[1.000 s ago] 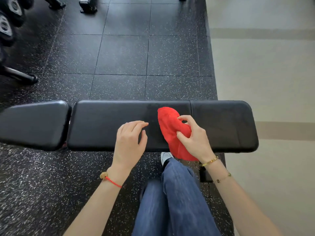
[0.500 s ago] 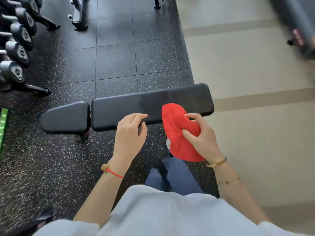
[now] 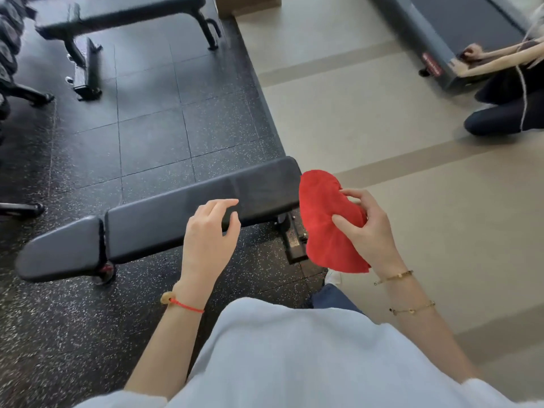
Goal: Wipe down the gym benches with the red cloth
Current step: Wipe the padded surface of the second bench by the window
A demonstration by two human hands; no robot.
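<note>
Head cam is all we get, looking down at both hands from standing height. The right hand [image 3: 366, 228] has the red cloth [image 3: 326, 222] bunched up, thumb and fingers pinching it from either side, and it hangs in the air just off the right end of the near bench [image 3: 164, 219], not touching the padding. The left hand [image 3: 210, 234] hovers above the front edge of that bench with its fingers loosely curled and a bit apart, holding nothing; can't tell if the fingertips actually touch the pad.

Looks to me like a between-benches moment: cloth lifted clear, no wiping going on right now. A second bench [image 3: 123, 16] sits further back on the black rubber floor [image 3: 147, 136], so my guess is that one's up next. That would mean walking over, laying the cloth flat on the pad and sweeping along its length. Another person [image 3: 512, 92] is crouched by a treadmill [image 3: 459, 33] at far right.
</note>
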